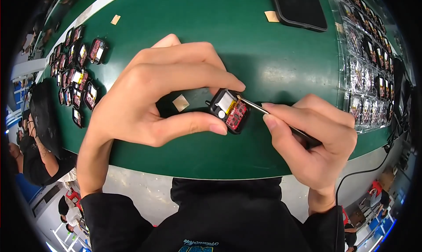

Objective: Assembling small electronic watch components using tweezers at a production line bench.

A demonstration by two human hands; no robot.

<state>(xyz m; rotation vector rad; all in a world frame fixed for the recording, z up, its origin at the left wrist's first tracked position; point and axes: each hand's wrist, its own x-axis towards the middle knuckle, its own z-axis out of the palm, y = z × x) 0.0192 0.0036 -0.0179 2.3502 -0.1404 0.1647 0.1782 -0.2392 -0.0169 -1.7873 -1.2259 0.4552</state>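
On the far left, black-cased circuit modules point(74, 78) are lying clustered on the green table point(176, 162). The left hand point(136, 96) is arching widely, thumb and fingertips closing on the edges of one module point(228, 112) between the hands. Its long axis is slanting from upper left to lower right, silver battery point(226, 101) toward upper left. The right hand point(314, 140) is pinching a slim pointed tool point(253, 105), fingers nearly together. Rightmost, clear trays point(355, 74) are holding more modules.
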